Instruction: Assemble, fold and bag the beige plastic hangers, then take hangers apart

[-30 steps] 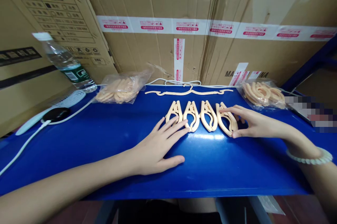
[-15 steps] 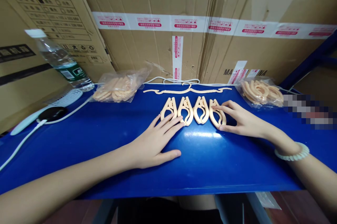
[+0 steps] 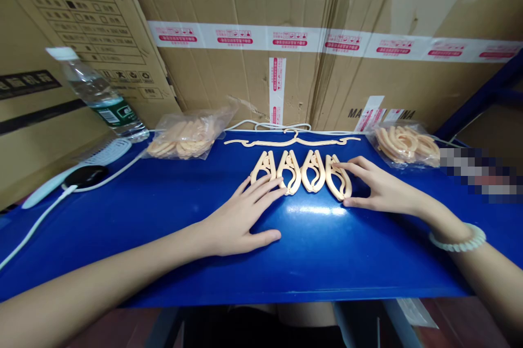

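Note:
Several folded beige travel hangers lie in a row on the blue table. My left hand (image 3: 241,212) is spread flat, its fingertips over the lower part of the leftmost folded hanger (image 3: 265,160) and touching the edge of the second folded hanger (image 3: 295,174). Beside that lies a third folded hanger (image 3: 313,185), which neither hand touches. The rightmost folded hanger (image 3: 345,182) is tilted, and my right hand (image 3: 376,187) holds it between fingers at its upper part and the thumb at its lower end. Behind the row lies an unfolded hanger (image 3: 269,144) with its hook pointing away.
Clear bags of beige hangers stand at the back left (image 3: 188,138) and back right (image 3: 404,144). At left are a water bottle (image 3: 110,108), a pale blue brush (image 3: 53,187) and a black puck with a white cable (image 3: 85,176). Cardboard boxes (image 3: 229,81) line the back of the table (image 3: 318,261).
The view has shifted very slightly. Both hands and the hangers stay practically where they were.

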Demonstrator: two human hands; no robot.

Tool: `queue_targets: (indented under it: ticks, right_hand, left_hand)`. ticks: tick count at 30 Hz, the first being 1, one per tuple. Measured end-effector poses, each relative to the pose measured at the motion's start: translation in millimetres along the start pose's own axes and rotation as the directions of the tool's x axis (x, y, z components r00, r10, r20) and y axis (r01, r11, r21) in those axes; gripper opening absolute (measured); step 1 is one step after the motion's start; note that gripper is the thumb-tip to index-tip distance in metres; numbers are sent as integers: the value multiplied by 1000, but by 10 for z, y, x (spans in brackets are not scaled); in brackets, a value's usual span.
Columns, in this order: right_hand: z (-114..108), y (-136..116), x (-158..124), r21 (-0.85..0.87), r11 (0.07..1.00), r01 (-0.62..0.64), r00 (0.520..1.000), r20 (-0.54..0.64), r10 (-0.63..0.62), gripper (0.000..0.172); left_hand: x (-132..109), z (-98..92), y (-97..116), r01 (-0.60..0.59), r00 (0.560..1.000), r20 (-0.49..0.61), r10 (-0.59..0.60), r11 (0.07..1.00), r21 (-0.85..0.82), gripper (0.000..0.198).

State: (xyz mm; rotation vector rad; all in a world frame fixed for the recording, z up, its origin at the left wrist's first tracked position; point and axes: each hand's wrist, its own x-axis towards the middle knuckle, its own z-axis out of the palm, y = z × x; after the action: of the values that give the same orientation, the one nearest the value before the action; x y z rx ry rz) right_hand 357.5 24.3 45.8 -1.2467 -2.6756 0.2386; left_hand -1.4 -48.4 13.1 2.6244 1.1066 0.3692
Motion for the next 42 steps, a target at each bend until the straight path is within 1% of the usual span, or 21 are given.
queue_targets:
  ticks: [2,5,8,11,14,20,24,29,33,37,42]
  right_hand:
    - [-10,7,-5,11,1000,0,1000,0,0,90]
    - [-25,17,-9,26,1000,-7,1000,-3,7,90]
    - [-40,31,-7,61,998,-25,1000,6,25,82]
    - [-43,55,1,92,995,-40,999,4,40,69]
    - [-32,81,13,101,994,-31,999,-19,33,63]
    - [-35,86,25,95,995,-25,998,-49,30,58]
    - [-62,60,31,114,993,-25,998,-53,31,55]
    - [-55,73,38,148,988,-30,998,-53,39,51]
    - [-36,102,34,176,984,-22,997,-63,34,46]
    - [-35,111,29,208,977,-42,993,-99,64,45]
    - [-36,106,26,202,976,-76,980,-164,110,45]
  left_hand:
    - [2,7,-14,22,999,-42,-24,999,-45,70]
    - [19,11,-50,41,980,-187,-72,986,-163,59]
    - [45,-2,-92,25,928,-346,-137,951,-309,45]
    - [64,-17,-121,21,881,-423,-212,911,-413,34]
    - [67,-21,-127,18,862,-440,-250,885,-466,28]
    - [59,-16,-118,7,865,-437,-246,878,-479,24]
    - [56,-19,-123,2,858,-448,-252,873,-487,20]
    - [51,-25,-134,25,864,-423,-273,862,-506,20]
    - [51,-21,-149,20,854,-431,-291,847,-532,19]
    - [56,-19,-159,13,839,-447,-311,832,-555,17]
    - [62,-20,-159,20,822,-451,-347,810,-586,16]
